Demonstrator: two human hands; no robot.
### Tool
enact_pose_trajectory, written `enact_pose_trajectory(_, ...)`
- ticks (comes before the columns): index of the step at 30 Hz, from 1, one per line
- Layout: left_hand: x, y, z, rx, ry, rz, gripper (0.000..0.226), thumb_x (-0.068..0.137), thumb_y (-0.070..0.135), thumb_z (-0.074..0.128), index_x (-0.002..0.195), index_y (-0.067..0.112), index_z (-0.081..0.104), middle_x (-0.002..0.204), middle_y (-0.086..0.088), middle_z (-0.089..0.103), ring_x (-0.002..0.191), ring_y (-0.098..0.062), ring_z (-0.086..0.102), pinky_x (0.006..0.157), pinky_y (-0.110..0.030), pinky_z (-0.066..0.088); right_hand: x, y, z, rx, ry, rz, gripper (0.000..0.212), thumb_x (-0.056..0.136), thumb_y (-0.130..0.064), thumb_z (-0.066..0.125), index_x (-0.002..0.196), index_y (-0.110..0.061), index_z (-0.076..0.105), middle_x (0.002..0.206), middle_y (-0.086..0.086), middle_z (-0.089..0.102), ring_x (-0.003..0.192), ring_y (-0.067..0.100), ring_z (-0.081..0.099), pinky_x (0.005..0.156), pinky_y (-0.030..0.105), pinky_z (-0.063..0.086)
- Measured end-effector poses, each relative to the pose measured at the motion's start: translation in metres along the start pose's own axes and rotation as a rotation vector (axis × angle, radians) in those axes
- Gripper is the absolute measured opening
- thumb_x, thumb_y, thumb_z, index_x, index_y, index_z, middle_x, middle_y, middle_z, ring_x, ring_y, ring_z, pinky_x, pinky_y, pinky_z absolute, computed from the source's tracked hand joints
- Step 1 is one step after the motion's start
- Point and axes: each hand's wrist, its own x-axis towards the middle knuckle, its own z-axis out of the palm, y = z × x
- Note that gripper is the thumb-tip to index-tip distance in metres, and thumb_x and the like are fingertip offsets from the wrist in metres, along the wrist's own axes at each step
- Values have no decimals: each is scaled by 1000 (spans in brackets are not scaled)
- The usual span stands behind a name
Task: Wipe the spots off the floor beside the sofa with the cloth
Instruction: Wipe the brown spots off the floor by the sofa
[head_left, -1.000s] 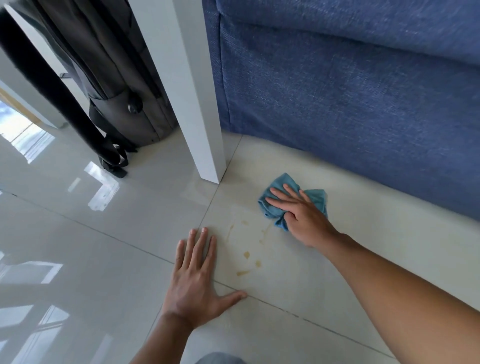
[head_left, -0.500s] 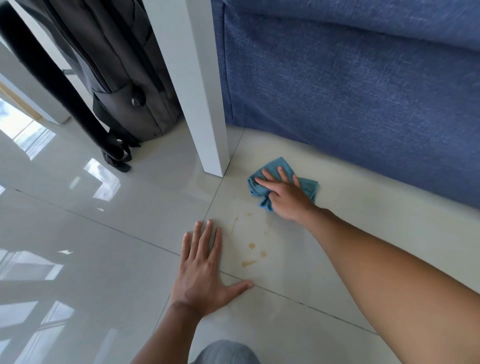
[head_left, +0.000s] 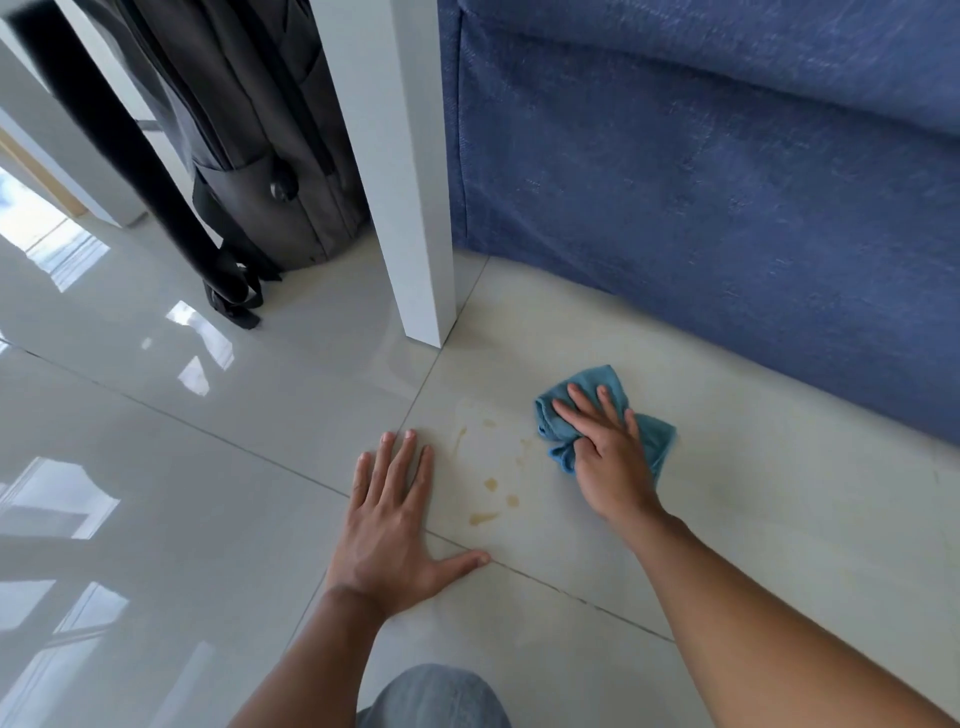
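Several small yellow-brown spots (head_left: 491, 484) mark the pale floor tile (head_left: 753, 509) in front of the blue sofa (head_left: 701, 197). A crumpled blue cloth (head_left: 657, 434) lies on the tile just right of the spots, and my right hand (head_left: 605, 457) presses down on it with the fingers spread over the top. My left hand (head_left: 389, 525) rests flat on the floor just left of the spots, fingers apart, thumb along a tile joint, holding nothing.
A white post (head_left: 395, 171) stands on the floor at the sofa's left corner. Behind it a dark grey backpack (head_left: 260, 156) leans, with a black pole (head_left: 130, 156) and straps in front. Glossy tiles (head_left: 156, 493) stretch left. My knee (head_left: 436, 699) shows at the bottom edge.
My right hand has slid the cloth back toward me and slightly right, away from the post. The left hand stays planted. The camera view shifted a little.
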Motion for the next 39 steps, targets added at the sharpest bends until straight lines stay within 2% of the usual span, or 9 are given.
enact_pose_trajectory(4,1,1,-1,1,-2,-12,132,67,98,44,157,4,22,166,-14,15,155,-31,5,123,-49,6,13,-7,-2,-12,-36,28,58,96,1,35,141,-32,52,160,-10,29,153,11,5,121,32,-9)
enact_pose_trajectory(9,1,2,0,1,-21,-27,137,67,99,41,159,2,10,167,-17,4,156,-30,-3,124,-49,3,49,-26,-1,-76,-179,-101,58,96,0,33,141,-32,52,160,-11,31,154,15,5,122,40,-7)
enact_pose_trajectory(16,2,1,0,33,-46,-33,136,67,99,40,157,0,18,166,-19,6,156,-31,0,123,-49,4,60,-55,18,-109,-345,-304,59,93,-10,29,141,-35,53,159,-15,33,153,12,5,123,39,-9)
enact_pose_trajectory(22,1,2,-2,45,-58,-45,136,67,100,37,157,1,18,167,-17,3,156,-28,-5,124,-49,4,42,-63,25,-46,-464,-424,58,90,-2,33,132,-29,63,154,-15,41,151,6,13,124,34,-6)
enact_pose_trajectory(25,1,1,-1,36,-51,-45,136,66,100,38,157,1,19,167,-17,5,156,-29,-4,124,-50,5,49,-47,9,-30,-452,-365,57,92,1,32,126,-25,69,150,-14,47,149,2,20,124,32,1)
enact_pose_trajectory(30,2,2,-1,36,-52,-39,136,66,100,38,158,2,17,167,-17,3,156,-29,-5,124,-49,4,51,-67,32,-93,-357,-311,59,89,-9,30,135,-29,61,156,-11,39,152,13,14,124,36,-2)
enact_pose_trajectory(33,2,2,-2,33,-54,-41,135,67,100,38,158,3,18,167,-17,5,156,-29,-3,124,-49,5,18,-60,36,-20,-448,-457,60,83,-10,31,127,-24,68,151,-10,47,149,5,18,122,27,-4)
enact_pose_trajectory(36,3,2,-3,39,-71,-47,136,66,100,38,158,2,17,166,-17,3,156,-29,-4,124,-49,4,27,-46,18,29,-458,-422,58,84,-2,32,123,-20,71,148,-8,51,145,-1,21,120,18,-5)
enact_pose_trajectory(39,4,3,-3,50,-74,-48,137,66,101,36,158,2,14,167,-16,0,155,-28,-8,125,-50,4,38,-57,22,-46,-384,-342,60,86,-5,30,131,-23,65,154,-8,44,151,9,18,123,29,-3)
